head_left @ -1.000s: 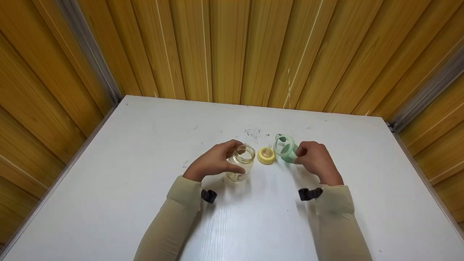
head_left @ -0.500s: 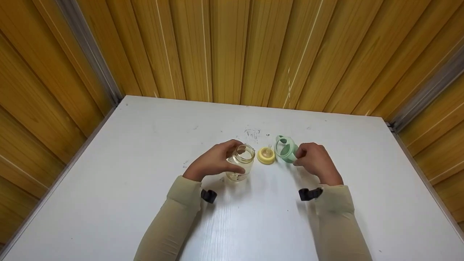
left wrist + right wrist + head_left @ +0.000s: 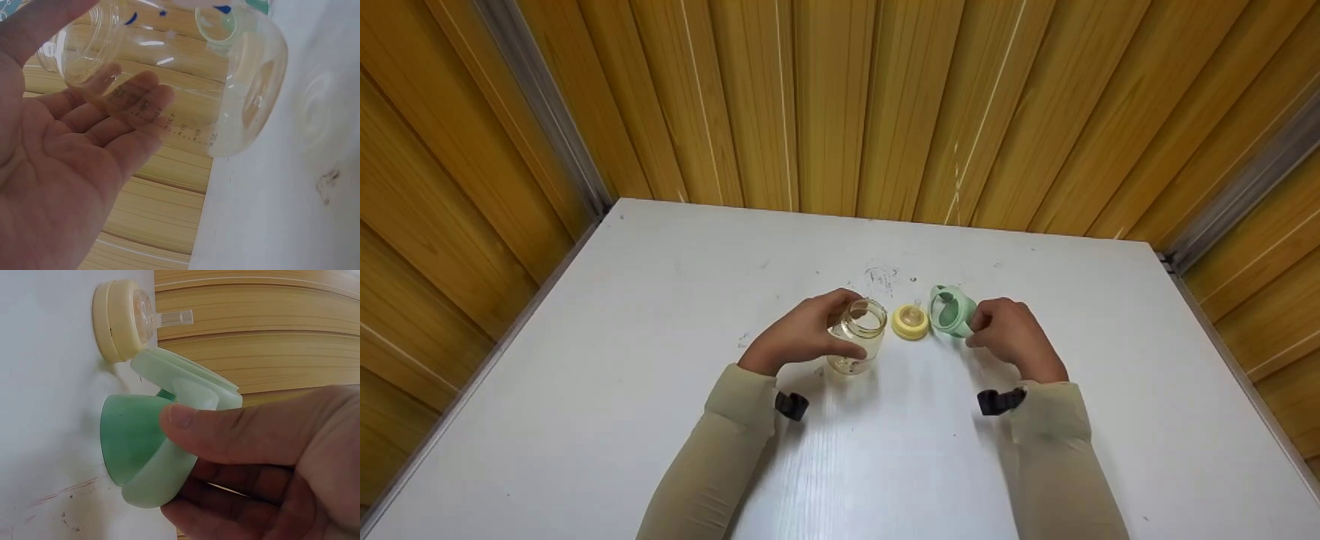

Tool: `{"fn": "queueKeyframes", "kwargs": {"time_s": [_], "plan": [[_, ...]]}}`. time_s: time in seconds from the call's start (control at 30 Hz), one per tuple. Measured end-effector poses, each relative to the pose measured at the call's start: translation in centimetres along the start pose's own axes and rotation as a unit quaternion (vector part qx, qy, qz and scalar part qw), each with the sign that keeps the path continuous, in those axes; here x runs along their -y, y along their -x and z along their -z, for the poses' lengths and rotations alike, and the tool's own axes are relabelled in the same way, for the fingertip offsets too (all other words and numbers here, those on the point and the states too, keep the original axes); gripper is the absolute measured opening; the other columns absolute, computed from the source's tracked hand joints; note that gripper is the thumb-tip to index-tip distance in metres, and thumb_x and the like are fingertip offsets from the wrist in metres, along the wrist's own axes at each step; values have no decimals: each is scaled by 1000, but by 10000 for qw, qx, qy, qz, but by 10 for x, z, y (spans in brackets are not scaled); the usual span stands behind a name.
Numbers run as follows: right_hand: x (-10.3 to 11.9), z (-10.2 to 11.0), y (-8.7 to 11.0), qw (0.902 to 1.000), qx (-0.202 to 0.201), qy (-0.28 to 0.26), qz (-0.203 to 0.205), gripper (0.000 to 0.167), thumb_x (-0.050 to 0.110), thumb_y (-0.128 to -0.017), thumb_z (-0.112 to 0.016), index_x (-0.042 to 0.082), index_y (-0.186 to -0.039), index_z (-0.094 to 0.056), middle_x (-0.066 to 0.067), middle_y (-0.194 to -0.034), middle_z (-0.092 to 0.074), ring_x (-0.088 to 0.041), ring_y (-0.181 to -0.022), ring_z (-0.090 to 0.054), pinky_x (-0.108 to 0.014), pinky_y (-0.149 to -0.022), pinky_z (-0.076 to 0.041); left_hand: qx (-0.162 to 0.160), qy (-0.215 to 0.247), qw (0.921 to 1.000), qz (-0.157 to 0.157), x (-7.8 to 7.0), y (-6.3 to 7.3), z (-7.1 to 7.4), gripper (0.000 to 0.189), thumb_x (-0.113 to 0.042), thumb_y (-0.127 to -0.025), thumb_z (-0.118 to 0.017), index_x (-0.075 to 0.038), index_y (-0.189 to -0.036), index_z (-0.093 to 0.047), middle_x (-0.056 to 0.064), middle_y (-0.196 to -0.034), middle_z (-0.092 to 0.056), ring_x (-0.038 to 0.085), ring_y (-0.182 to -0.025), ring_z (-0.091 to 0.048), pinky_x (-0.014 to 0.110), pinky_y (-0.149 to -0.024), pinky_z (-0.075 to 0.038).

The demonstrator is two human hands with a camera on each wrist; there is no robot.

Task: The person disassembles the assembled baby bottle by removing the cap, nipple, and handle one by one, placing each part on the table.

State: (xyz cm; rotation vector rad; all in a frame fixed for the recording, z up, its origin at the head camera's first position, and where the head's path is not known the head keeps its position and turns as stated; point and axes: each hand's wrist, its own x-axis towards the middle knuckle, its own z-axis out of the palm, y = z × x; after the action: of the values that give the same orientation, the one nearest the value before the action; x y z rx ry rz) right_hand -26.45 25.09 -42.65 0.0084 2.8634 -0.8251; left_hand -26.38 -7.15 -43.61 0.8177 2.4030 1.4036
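Observation:
In the head view my left hand (image 3: 802,330) holds an uncapped, clear amber baby bottle (image 3: 874,346) upright, thumb and fingers around opposite sides. Measuring marks and blue prints show on the bottle (image 3: 247,67) in the left wrist view. My right hand (image 3: 1012,337) pinches a light green bottle handle ring (image 3: 969,306), which is tilted. Within and behind that ring, the right wrist view shows a darker green cup-shaped cap (image 3: 132,433) close to the table. Between the hands sits a yellow collar (image 3: 910,328) with a clear teat, upright on the table.
The white table (image 3: 660,360) carries dark scuff marks (image 3: 881,277) beyond the collar. Wood-patterned panels (image 3: 825,112) rise along its back and both sides.
The green handle ring has tipped and dropped slightly toward me, the right hand lowering a little with it. The left hand, bottle and yellow collar stay in place.

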Motion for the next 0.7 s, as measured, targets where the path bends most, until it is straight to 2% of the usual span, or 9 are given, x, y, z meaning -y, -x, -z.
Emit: {"fn": "queueKeyframes", "kwargs": {"time_s": [0.5,0.7], "plan": [[-4,-4,-4,9999,66,84,4,14,6,-76,-77,6,-84,-65,-7,-84,-61,-23,-81,-52,-28,-63,-43,-58,-55,10000,18,3,-1,-2,67,-36,-70,-87,-23,-127,-55,-10,-121,-63,10,-112,-59,40,-101,-45],[-5,-5,-3,9999,13,103,64,14,5,-75,-77,6,-82,-65,-7,-82,-61,-23,-80,-52,-29,-64,-42,-93,-87,9999,-18,3,0,-2,66,-36,-70,-86,-24,-127,-55,-11,-120,-63,14,-115,-59,40,-102,-44]]}}
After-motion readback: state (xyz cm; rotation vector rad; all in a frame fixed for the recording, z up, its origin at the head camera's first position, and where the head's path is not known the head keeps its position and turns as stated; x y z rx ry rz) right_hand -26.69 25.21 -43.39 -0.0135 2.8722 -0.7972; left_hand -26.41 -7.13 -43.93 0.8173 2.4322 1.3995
